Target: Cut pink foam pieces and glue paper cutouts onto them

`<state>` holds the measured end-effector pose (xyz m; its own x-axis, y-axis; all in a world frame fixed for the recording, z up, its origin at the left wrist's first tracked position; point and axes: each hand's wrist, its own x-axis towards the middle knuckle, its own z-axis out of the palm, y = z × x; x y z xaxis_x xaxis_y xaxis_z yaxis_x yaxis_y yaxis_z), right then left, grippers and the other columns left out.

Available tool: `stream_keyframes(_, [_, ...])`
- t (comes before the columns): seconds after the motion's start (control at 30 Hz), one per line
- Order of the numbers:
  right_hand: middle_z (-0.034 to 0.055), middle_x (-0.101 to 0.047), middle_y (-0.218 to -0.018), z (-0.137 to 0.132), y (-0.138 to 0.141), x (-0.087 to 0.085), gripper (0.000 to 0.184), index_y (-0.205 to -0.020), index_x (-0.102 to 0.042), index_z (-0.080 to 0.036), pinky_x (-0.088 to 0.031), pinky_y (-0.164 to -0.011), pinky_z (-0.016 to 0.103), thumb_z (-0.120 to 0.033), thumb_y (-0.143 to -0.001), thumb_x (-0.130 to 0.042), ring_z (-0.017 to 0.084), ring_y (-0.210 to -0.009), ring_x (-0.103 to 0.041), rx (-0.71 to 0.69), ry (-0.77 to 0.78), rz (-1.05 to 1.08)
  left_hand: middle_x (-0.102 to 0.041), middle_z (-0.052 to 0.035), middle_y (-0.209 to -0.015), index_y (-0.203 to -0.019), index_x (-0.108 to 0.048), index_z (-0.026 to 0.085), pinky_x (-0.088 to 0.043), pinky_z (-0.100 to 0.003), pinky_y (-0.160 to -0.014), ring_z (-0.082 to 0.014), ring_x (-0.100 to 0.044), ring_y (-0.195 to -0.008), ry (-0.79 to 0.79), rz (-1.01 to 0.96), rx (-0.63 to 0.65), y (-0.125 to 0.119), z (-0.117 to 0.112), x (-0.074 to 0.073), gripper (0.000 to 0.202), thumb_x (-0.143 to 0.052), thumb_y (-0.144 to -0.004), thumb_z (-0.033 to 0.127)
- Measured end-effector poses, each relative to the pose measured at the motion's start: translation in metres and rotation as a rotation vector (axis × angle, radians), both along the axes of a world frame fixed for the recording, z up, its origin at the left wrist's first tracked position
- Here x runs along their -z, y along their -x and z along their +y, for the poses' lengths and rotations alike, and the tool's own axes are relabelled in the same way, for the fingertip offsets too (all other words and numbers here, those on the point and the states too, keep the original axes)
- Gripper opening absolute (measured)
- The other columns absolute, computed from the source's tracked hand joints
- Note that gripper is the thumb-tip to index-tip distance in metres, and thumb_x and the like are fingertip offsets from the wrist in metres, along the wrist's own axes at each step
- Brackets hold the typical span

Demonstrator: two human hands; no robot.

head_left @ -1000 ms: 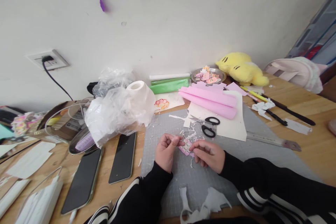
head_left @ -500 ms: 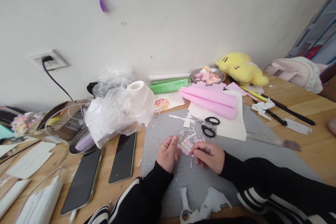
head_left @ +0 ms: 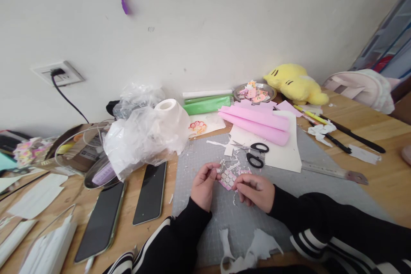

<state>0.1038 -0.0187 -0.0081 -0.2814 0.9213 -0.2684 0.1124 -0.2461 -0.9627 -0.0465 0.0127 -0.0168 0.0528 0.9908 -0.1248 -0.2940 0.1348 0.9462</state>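
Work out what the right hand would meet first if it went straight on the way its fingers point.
The right hand would probably meet the pink patterned piece first, just ahead of it; whether they already touch is unclear.

Offers no readable word, brand or number anywhere. Shows only marks too small or blurred to decipher, on the ruler [head_left: 334, 172], the cardboard box [head_left: 82, 147] and the wall [head_left: 180, 30].
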Motion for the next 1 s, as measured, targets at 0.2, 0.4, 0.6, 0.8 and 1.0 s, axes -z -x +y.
stream_keyframes(0.2, [-0.0046,-0.049,-0.048,0.0005,0.0001,-0.0008,0.016,-0.071,-0.053,-0.015,-0.031,-0.037,0.015,-0.030,-0.070,-0.047,0.004,-0.036,-0.039,-0.008,-0.008,-0.008,-0.054,0.0042,-0.054,-0.071,-0.056,0.014,-0.037,-0.020,-0.055,-0.0074,-0.048,-0.051,0.054,-0.024,0.000,-0.0013,0.0012,-0.0016,0.021,-0.066,-0.058,0.027])
stream_keyframes(0.4, [-0.0047,-0.048,-0.047,0.0007,-0.0005,-0.0001,0.016,-0.072,-0.053,-0.016,-0.031,-0.037,0.016,-0.031,-0.071,-0.048,0.004,-0.035,-0.039,-0.012,-0.021,-0.007,-0.047,0.0076,-0.040,-0.059,-0.047,0.016,-0.032,-0.019,-0.048,-0.0053,-0.040,-0.040,0.033,0.033,0.049,-0.0023,-0.0002,-0.0045,0.025,-0.063,-0.061,0.034])
stream_keyframes(0.6, [-0.0048,-0.048,-0.047,0.0000,-0.0001,-0.0006,0.017,-0.070,-0.052,-0.015,-0.031,-0.037,0.016,-0.031,-0.070,-0.047,0.004,-0.035,-0.039,-0.008,-0.022,-0.001,-0.061,-0.0005,-0.060,-0.058,-0.052,0.015,-0.039,-0.024,-0.057,-0.0104,-0.051,-0.054,0.001,0.055,0.085,-0.0011,-0.0013,-0.0040,0.023,-0.061,-0.064,0.035])
stream_keyframes(0.8, [-0.0049,-0.048,-0.048,0.0003,-0.0002,-0.0024,0.016,-0.071,-0.053,-0.016,-0.031,-0.037,0.015,-0.030,-0.071,-0.046,0.003,-0.036,-0.039,-0.012,-0.003,-0.009,-0.057,0.0033,-0.048,-0.052,-0.042,0.016,-0.035,-0.020,-0.050,-0.0060,-0.044,-0.041,-0.003,0.051,0.050,-0.0016,-0.0019,-0.0064,0.028,-0.065,-0.060,0.030])
stream_keyframes(1.0, [-0.0049,-0.048,-0.046,0.0005,0.0000,-0.0021,0.016,-0.070,-0.053,-0.016,-0.031,-0.037,0.016,-0.031,-0.070,-0.048,0.004,-0.035,-0.039,-0.006,-0.003,-0.005,-0.047,0.0083,-0.037,-0.057,-0.036,0.018,-0.023,-0.017,-0.036,-0.0042,-0.035,-0.030,0.057,0.044,0.068,-0.0039,-0.0022,-0.0075,0.032,-0.063,-0.061,0.034])
